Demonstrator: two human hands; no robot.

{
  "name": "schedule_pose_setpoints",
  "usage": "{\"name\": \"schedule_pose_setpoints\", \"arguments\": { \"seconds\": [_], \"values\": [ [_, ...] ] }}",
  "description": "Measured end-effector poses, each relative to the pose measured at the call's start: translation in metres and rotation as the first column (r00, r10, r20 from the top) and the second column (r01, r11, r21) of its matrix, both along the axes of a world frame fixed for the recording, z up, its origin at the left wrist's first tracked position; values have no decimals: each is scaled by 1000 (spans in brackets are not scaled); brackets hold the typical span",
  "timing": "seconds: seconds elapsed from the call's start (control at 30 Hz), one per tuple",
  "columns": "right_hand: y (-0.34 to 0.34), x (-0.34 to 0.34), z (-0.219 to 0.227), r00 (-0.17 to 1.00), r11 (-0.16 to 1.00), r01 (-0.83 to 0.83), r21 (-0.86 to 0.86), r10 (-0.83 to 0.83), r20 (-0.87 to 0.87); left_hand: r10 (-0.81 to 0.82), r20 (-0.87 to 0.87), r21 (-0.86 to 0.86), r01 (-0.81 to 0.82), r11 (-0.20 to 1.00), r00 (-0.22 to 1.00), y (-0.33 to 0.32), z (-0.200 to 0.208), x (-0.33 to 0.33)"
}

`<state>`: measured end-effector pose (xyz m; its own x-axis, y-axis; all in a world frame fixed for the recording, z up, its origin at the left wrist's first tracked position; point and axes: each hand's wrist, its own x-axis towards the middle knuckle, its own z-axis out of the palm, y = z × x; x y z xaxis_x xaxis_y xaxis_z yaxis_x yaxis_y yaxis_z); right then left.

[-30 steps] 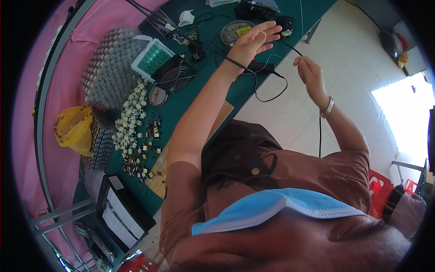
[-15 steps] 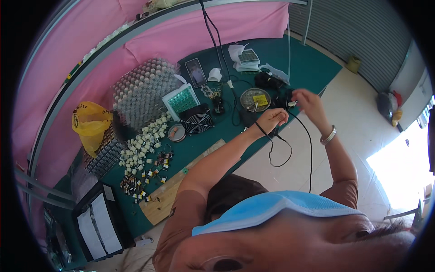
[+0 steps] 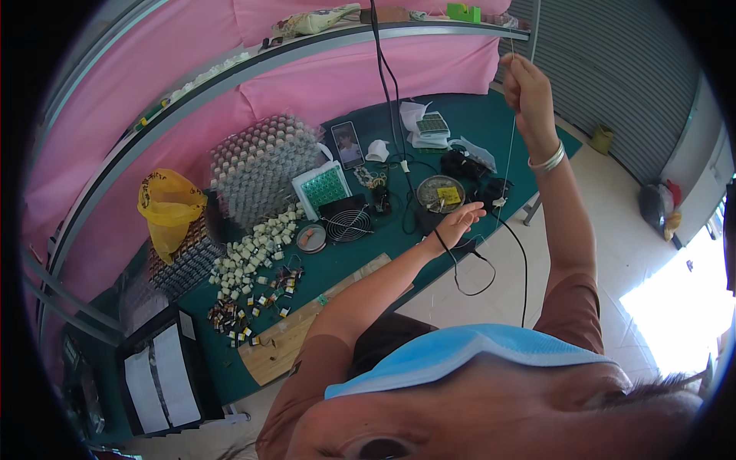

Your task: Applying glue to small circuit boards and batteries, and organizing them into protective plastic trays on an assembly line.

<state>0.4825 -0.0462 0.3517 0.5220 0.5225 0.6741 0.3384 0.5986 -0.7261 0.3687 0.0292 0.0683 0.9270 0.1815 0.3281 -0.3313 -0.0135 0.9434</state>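
My right hand (image 3: 529,92) is raised by the right end of the shelf rail, its fingers pinched on a thin cord (image 3: 512,146). The cord runs down to a small pale piece (image 3: 499,202) beside a black device (image 3: 483,192) at the table's right edge. Low over the front edge, my left hand (image 3: 458,225) has its fingers stretched out and nothing visible in them. A black strap with a looped lead (image 3: 474,294) circles that wrist. Just beyond its fingertips stands a round metal tin (image 3: 439,193) with a yellow label.
Several small white parts (image 3: 253,249) and loose small motors (image 3: 230,314) lie on the green table (image 3: 360,249). A fan with a wire guard (image 3: 346,220), a green-celled tray (image 3: 322,192), a phone (image 3: 347,144) and a wooden board (image 3: 284,345) are nearby. Black cables (image 3: 387,84) hang from above.
My right hand has risen from beside the black device to the shelf rail, along the thin cord. The left hand has loosened from a curl and its fingers reach out. The view has shifted slightly.
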Motion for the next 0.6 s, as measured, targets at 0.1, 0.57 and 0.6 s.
{"name": "schedule_pose_setpoints", "arguments": {
  "seconds": [0.1,0.57,0.6],
  "values": [
    [-30,-12,-89,993,971,115,-211,-108,43,-13,-41,-49,11,999,999,11,12,-8],
    [-146,6,-298,598,-5,601,-799,666,445,-119,-50,-112,113,987,992,-16,16,-11],
    [-119,15,-249,609,87,704,-705,438,661,-105,-63,-132,96,987,992,-14,14,-13]
  ]
}}
